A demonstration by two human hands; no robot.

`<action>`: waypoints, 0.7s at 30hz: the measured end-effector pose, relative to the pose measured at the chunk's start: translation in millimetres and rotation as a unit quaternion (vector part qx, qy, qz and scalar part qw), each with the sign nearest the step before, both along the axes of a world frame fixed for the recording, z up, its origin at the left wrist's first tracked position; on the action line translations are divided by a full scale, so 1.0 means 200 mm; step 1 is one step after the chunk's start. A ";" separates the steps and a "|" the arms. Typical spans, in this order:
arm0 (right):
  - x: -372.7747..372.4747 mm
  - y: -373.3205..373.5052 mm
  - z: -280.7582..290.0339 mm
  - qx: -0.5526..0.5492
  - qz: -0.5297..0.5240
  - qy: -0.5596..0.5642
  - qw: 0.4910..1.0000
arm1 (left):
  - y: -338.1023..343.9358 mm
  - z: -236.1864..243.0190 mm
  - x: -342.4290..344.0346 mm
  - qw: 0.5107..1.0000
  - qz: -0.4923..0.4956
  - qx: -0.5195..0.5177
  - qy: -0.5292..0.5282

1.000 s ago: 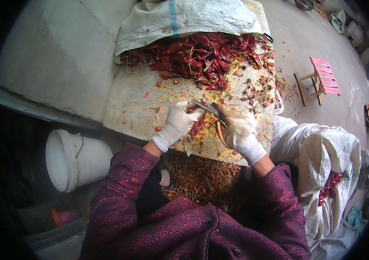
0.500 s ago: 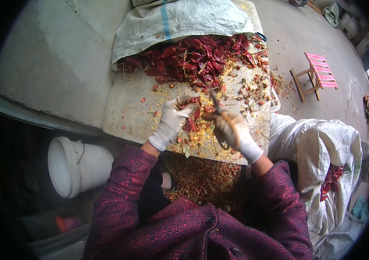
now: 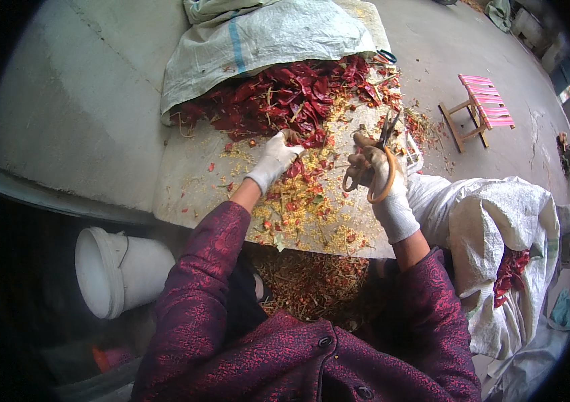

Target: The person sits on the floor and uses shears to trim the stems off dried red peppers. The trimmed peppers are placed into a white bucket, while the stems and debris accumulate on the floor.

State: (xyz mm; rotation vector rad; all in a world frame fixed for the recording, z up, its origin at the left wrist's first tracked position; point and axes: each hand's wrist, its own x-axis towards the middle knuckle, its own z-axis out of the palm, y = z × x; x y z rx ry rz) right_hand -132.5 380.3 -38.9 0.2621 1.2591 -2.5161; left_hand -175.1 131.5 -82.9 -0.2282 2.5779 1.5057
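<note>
My right hand (image 3: 382, 184), in a white glove with stained fingers, grips a pair of scissors (image 3: 387, 130). Its blades point away from me, slightly apart, and its orange-brown handle loops show around the fingers. Over the near edge of a heap of dried red chili peppers (image 3: 278, 100), my gloved left hand (image 3: 275, 161) is closed, with red chili pepper (image 3: 294, 168) showing at its fingers; the fingertips are partly hidden. Yellow seeds (image 3: 292, 204), stems and red scraps are scattered on the pale board (image 3: 191, 181) beneath both hands.
A white woven sack (image 3: 298, 33) covers the heap's far side. At left lies a white bucket (image 3: 124, 268), tipped. Stem litter (image 3: 312, 281) lies below the board. Another white sack (image 3: 492, 228) with chilies stands at right, beyond it a pink-striped folding stool (image 3: 486, 100).
My right hand has moved right with the scissors, whose blades now point up and away. My left hand has shifted slightly toward the heap's edge, apart from the right hand.
</note>
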 end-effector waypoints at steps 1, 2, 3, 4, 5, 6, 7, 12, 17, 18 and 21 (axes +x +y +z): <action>0.01 0.01 0.01 0.052 -0.003 0.004 0.999 | 0.01 -0.03 -0.03 0.999 -0.018 -0.040 -0.003; 0.02 0.00 0.02 0.075 -0.011 0.016 0.997 | 0.02 -0.05 -0.05 0.996 -0.035 -0.077 0.002; 0.03 0.01 0.03 0.083 -0.017 0.023 0.996 | 0.05 -0.08 -0.07 0.989 -0.044 -0.135 0.047; 0.03 0.01 0.04 0.094 -0.013 0.031 0.995 | 0.08 -0.11 -0.10 0.983 -0.057 -0.162 0.067; 0.04 0.00 0.06 0.111 -0.016 0.022 0.993 | 0.11 -0.14 -0.13 0.975 -0.066 -0.194 0.082; 0.04 0.00 0.07 0.115 -0.011 0.017 0.993 | 0.14 -0.16 -0.16 0.967 -0.076 -0.224 0.094; 0.05 0.00 0.08 0.135 0.008 0.031 0.990 | 0.17 -0.19 -0.18 0.956 -0.075 -0.262 0.108; 0.05 0.03 0.06 0.142 0.041 0.085 0.985 | 0.24 -0.26 -0.15 0.941 -0.083 -0.310 0.105; 0.02 0.00 -0.01 0.307 0.058 0.191 0.930 | 0.18 -0.14 -0.05 0.959 -0.069 -0.215 0.169; 0.03 -0.02 -0.02 0.350 0.022 0.271 0.897 | 0.15 -0.09 -0.04 0.979 -0.082 -0.146 0.119; 0.07 -0.07 -0.01 0.571 -0.021 0.392 0.721 | 0.12 0.04 0.04 0.987 -0.060 0.067 0.132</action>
